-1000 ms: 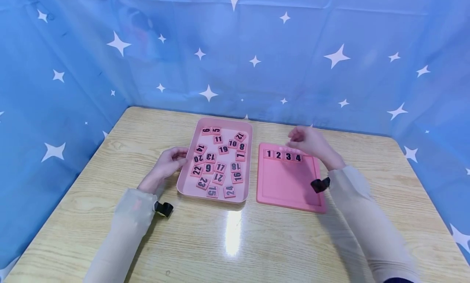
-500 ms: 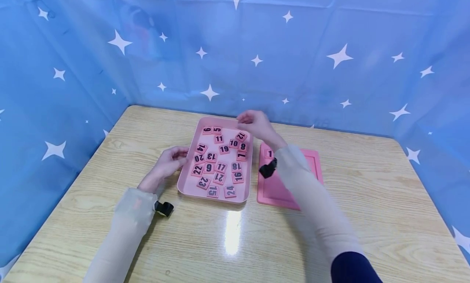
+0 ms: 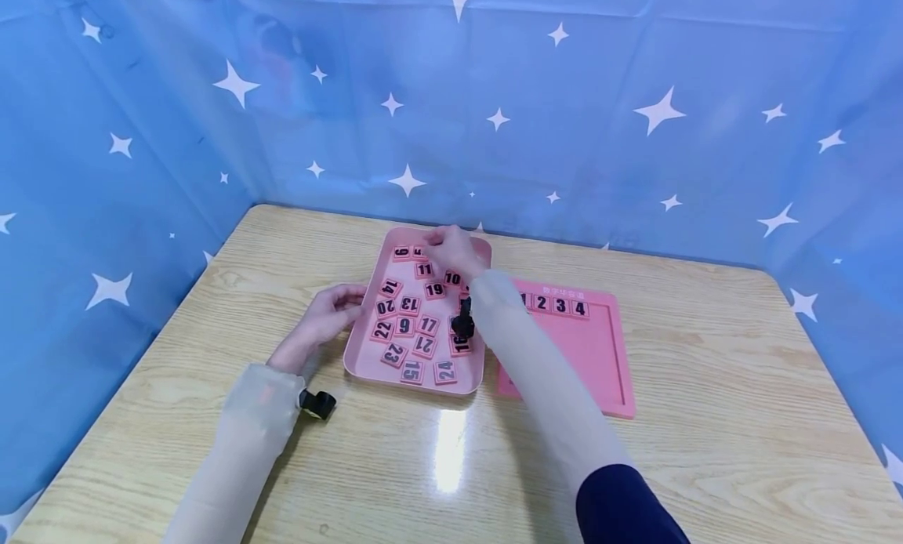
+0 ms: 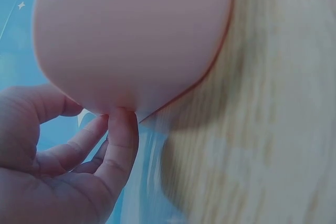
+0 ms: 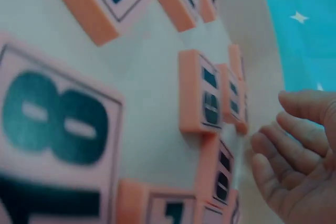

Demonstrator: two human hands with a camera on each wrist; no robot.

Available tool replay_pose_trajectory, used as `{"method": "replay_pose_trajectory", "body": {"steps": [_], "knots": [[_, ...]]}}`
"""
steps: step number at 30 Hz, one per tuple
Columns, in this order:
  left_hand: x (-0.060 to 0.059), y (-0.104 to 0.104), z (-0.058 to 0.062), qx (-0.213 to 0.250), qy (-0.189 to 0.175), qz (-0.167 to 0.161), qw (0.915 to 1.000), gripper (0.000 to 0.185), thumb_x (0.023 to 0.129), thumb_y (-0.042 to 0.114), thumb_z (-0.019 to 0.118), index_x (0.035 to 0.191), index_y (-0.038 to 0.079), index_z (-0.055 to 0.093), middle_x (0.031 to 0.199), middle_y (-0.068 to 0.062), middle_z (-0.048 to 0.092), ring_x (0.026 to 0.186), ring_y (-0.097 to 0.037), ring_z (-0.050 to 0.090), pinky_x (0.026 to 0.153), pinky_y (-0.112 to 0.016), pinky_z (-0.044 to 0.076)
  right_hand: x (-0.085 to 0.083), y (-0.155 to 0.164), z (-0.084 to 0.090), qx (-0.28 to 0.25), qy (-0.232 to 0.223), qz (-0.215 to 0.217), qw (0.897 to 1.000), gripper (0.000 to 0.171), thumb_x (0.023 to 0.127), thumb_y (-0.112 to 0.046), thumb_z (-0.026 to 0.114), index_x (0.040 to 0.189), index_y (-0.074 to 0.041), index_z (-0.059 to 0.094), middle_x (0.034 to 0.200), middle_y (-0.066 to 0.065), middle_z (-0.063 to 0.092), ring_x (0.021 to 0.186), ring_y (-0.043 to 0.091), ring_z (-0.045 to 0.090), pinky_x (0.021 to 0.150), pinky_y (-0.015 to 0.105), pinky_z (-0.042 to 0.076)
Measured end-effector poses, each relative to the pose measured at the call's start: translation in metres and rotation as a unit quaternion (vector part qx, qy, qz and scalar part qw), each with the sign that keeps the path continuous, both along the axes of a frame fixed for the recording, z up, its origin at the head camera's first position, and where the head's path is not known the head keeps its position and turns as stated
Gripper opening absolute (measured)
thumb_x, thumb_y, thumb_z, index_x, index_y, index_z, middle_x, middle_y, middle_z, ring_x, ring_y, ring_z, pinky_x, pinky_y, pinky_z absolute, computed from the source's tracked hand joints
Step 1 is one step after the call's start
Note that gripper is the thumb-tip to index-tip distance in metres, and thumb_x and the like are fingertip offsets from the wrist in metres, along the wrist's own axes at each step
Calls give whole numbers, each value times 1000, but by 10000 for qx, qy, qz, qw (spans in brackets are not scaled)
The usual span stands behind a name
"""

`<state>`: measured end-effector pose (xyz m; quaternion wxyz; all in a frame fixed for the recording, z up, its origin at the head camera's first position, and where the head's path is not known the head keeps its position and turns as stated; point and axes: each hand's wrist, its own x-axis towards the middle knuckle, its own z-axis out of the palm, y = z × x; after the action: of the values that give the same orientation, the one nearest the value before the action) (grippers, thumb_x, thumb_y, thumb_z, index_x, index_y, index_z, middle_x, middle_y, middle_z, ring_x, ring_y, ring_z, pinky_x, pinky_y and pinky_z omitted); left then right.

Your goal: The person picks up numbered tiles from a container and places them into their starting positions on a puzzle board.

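Observation:
A pink tray (image 3: 356, 364) holds several loose pink number tiles (image 3: 416, 324). My right hand (image 3: 433, 246) hovers over the tray's far end, just above the tile beside the 9 tile (image 3: 402, 252), and partly hides it. In the right wrist view its fingers (image 5: 283, 156) are relaxed and hold nothing, close to the tiles (image 5: 202, 93). My left hand (image 3: 346, 302) rests against the tray's left wall. The left wrist view shows its thumb (image 4: 121, 129) touching the tray's outer wall (image 4: 136, 35). A flat pink board (image 3: 564, 356) lies to the right with tiles 1, 2, 3, 4 (image 3: 560, 305) in its top row.
Both lie on a light wooden table (image 3: 705, 387). Blue star-printed curtains (image 3: 635, 136) close off the back and both sides. My right forearm (image 3: 529, 356) crosses the tray's right edge and the board's left side.
My right hand has moved left from above the board's top row to the far end of the tray. The left hand has stayed at the tray's left wall.

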<state>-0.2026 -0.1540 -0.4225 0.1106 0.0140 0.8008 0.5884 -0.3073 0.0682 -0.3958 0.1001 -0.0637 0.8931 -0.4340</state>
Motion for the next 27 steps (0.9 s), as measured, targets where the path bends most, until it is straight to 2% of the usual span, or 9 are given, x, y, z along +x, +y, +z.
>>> {"method": "replay_pose_trajectory", "body": {"steps": [8, 15, 24, 27], "knots": [[1, 1, -1, -1, 20, -21, 10000, 39, 89, -4, 53, 126, -11, 48, 117, -29, 55, 100, -31, 56, 75, -21, 52, -1, -13, -15, 24, 228, -254, 9994, 32, 89, -8, 62, 121, -7, 62, 110, 8, 64, 98, 19, 60, 84, 30, 52], [1, 0, -1, -2, 30, -18, 10000, 39, 89, -3, 54, 127, -11, 47, 118, -30, 54, 103, -33, 55, 75, -21, 52, 0, -16, -17, 279, 388, -113, 9988, 21, 87, -9, 66, 107, -6, 66, 95, 7, 63, 81, 18, 60, 70, 28, 53], [0, 0, 2, 35, 16, -27, 10000, 40, 88, -4, 53, 127, -12, 46, 117, -30, 54, 101, -33, 55, 74, -22, 53, -7, -13, -19, 494, 423, 62, 9979, 18, 86, -9, 67, 103, -3, 67, 95, 8, 64, 83, 18, 58, 72, 28, 52], [0, 0, 1, 41, 57, -48, 10000, 40, 88, -5, 52, 127, -13, 46, 117, -31, 54, 101, -33, 55, 74, -22, 53, -7, -13, -20, 481, 413, 74, 9980, 13, 86, -10, 67, 97, -3, 67, 90, 8, 63, 79, 18, 57, 68, 27, 50]]}}
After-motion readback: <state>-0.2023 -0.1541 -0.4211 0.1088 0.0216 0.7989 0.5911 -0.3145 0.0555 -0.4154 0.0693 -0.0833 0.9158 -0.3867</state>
